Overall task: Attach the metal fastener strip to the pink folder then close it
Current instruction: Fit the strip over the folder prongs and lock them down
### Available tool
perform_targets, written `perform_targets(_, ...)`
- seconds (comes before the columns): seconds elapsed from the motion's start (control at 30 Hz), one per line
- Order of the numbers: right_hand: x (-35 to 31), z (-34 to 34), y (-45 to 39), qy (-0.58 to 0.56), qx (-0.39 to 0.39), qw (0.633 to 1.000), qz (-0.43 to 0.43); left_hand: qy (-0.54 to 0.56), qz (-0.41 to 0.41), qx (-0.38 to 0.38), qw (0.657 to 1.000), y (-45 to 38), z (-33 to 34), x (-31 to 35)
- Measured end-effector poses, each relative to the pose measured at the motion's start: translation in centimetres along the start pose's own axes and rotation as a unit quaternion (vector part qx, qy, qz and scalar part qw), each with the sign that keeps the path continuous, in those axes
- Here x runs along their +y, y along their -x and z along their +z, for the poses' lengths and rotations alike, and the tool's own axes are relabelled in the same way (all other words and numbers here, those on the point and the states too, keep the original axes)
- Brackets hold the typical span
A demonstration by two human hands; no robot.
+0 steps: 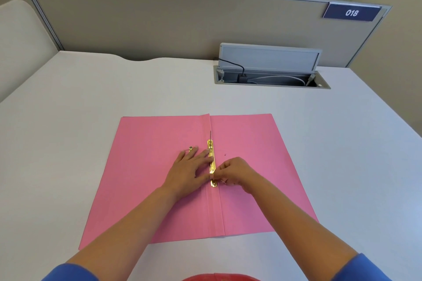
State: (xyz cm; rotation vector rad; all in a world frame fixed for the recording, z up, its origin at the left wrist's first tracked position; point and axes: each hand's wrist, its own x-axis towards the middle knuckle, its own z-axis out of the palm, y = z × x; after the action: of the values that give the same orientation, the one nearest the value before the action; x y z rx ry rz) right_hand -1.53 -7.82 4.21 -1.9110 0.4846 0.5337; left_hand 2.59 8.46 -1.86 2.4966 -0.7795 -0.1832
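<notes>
The pink folder (pixel 146 180) lies open and flat on the white desk. Along its centre crease sits the gold metal fastener strip (pixel 211 157), with a thin prong standing up at its far end. My left hand (pixel 189 170) rests flat on the left flap, fingers spread, fingertips pressing on the strip. My right hand (pixel 235 172) is curled at the strip's near end, fingertips pinching a thin metal prong there. A small metal piece (pixel 190 148) lies on the folder just beyond my left fingers.
An open cable box (pixel 271 75) with a raised lid and plugged cords is set into the desk at the back right. A grey partition (pixel 159 20) runs behind the desk. Something red (pixel 219 278) shows at the bottom edge.
</notes>
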Motion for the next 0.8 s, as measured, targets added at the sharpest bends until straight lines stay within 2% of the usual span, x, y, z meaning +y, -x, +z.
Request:
perform_targets(0.13, 1.7, 0.8, 0.4, -0.02, 0.053, 0.997, -0.043, 0.009, -0.011, -0.008, 1.0, -0.2, -0.1, 0.2)
perform_targets(0.27, 2.9, 2.0, 0.9, 0.096, 0.143, 0.98, -0.095, 0.019, -0.017, -0.012, 1.0, -0.2, -0.1, 0.1)
perform_targets(0.37, 3.2, 2.8, 1.6, 0.174, 0.176, 0.96, -0.127, 0.022, -0.018, -0.011, 1.0, -0.2, -0.1, 0.0)
perform_targets(0.53, 3.9, 3.6, 2.0, 0.275, 0.175, 0.933, -0.156, 0.038, -0.021, -0.014, 0.999, -0.2, 0.0, -0.1)
perform_targets(0.8, 3.0, 4.2, 2.5, 0.339, 0.157, 0.915, -0.15, 0.039, -0.025, -0.021, 0.999, -0.3, 0.0, -0.1)
